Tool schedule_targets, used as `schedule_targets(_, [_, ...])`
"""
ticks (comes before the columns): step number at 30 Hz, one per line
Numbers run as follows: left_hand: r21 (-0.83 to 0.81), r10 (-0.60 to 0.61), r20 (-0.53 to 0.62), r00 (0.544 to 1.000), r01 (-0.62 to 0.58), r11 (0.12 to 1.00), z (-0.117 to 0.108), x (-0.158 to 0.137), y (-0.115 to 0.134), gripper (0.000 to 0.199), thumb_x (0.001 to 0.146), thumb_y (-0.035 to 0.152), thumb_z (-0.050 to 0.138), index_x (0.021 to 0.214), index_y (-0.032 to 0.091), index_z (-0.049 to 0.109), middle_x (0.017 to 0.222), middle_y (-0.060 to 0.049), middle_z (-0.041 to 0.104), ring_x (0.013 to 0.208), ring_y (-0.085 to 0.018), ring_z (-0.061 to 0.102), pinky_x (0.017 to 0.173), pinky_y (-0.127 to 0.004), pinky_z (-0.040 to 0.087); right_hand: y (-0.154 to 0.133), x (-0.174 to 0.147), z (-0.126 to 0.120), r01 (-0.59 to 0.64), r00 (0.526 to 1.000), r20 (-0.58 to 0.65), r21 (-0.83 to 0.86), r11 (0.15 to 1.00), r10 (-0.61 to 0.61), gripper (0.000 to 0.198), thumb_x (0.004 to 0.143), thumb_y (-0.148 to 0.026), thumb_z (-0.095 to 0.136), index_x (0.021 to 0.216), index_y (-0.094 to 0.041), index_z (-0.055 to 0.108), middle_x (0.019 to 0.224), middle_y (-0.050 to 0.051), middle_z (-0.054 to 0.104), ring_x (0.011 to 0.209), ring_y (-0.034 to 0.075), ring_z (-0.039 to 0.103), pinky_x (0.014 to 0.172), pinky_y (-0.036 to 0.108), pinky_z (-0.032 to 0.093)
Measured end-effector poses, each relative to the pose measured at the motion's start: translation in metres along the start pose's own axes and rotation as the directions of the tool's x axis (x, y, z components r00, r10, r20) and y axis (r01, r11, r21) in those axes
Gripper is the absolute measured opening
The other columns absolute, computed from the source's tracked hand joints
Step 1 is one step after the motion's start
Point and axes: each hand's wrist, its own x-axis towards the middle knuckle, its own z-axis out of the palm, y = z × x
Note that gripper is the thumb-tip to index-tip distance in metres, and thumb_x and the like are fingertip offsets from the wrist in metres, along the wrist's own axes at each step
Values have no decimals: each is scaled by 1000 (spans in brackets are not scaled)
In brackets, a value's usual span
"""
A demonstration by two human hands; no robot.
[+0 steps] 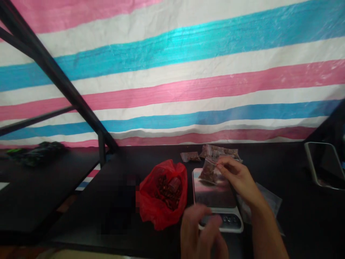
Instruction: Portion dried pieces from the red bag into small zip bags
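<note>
My right hand [238, 178] pinches the top edge of a small clear zip bag [208, 172] with brown dried bits in its lower part. The bag is over the far part of the metal plate of a white kitchen scale [214, 196]; I cannot tell if it rests there. Near the scale's front edge is my left hand [201, 232], blurred, fingers bent and apart, with nothing seen in it. To the left of the scale stands an open red plastic bag [164, 194] holding dark reddish-brown dried pieces and a small clear cup or scoop [175, 183].
Several filled small bags [225, 151] lie behind the scale, with another filled bag [190, 157] to their left. Flat clear bags [269, 199] lie under my right forearm. A phone [327, 165] leans at the right. Striped sheeting [188, 90] hangs behind the black table [121, 230].
</note>
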Motion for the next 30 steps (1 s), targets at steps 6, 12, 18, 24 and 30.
schedule_targets(6, [-166,-331,-110,937,311,936,6,80,-14,41,109,40,51,144,19,59,145,-16,66,134,-29,63,115,-47,49,-24,6,15,-28,993,121,235,972,-1,37,75,-61,90,75,-25,78,89,6,74,86,25,67,78,36,55])
schedule_targets(12, [-305,-381,20,924,369,878,-7,82,-32,45,111,51,45,98,19,74,96,-6,78,84,-19,70,78,-29,55,-24,0,39,-119,985,156,316,941,72,36,74,-53,93,95,-27,80,86,2,74,77,20,65,71,31,54])
schedule_targets(18, [-308,-386,-62,921,350,885,-5,82,-38,44,110,50,46,93,20,73,90,-5,77,84,-20,71,76,-28,52,-21,-8,56,-135,991,72,364,922,116,41,75,-51,93,104,-28,75,86,1,73,80,19,66,72,29,53])
schedule_targets(24, [-366,-373,-56,926,328,871,-6,86,-44,40,108,50,50,95,20,74,92,-5,77,83,-19,71,77,-27,53,-20,-9,57,-70,997,9,409,910,73,38,75,-43,95,100,-29,70,81,-2,72,78,17,65,75,29,52])
schedule_targets(30, [-366,-373,-71,925,324,873,-5,85,-46,34,107,45,56,96,19,76,94,-5,80,82,-18,72,77,-26,54,-25,-9,64,-109,993,74,401,909,87,40,78,-46,92,105,-29,69,86,-1,73,77,18,66,71,28,53])
